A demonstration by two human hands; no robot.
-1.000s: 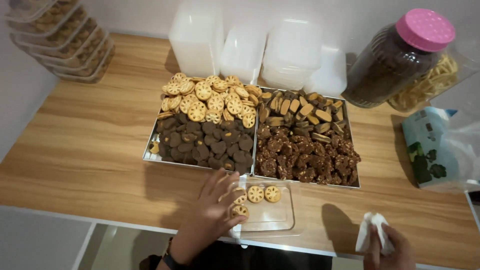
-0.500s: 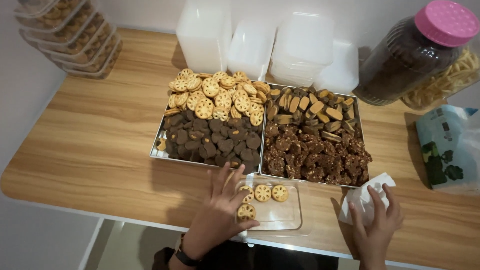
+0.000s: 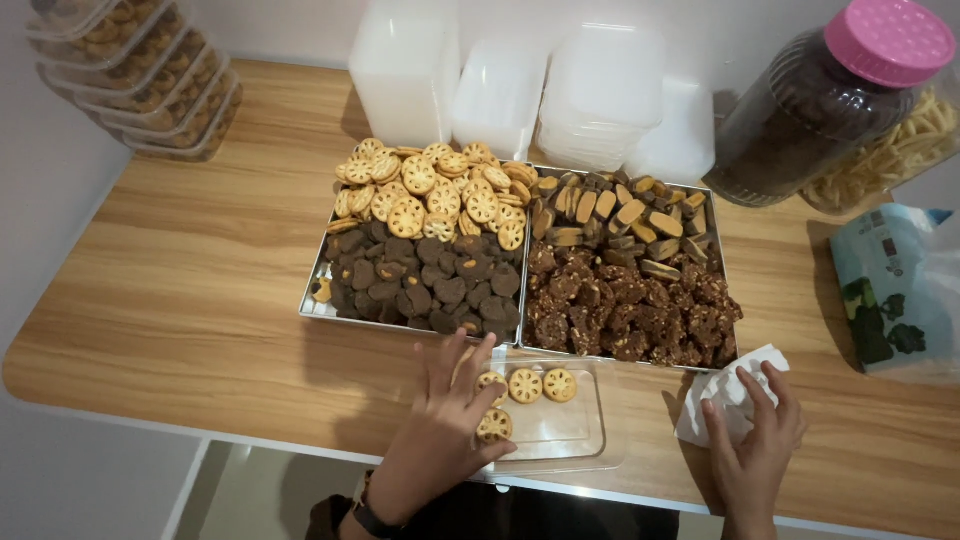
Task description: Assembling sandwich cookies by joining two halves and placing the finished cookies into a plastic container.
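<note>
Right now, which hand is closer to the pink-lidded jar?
Right. The right hand rests on a white tissue at the table's front edge, below the jar. The left hand is farther left, over the clear box of cookies.

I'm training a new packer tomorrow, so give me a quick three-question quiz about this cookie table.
1. True or false: the left hand rests on round cookies in the clear box.
2. What does the right hand touch: A a jar, B a white tissue, C a tray?
3. Fill in: the big jar at the back right has a ___ lid.

Key: 1 true; 2 B; 3 pink.
</note>
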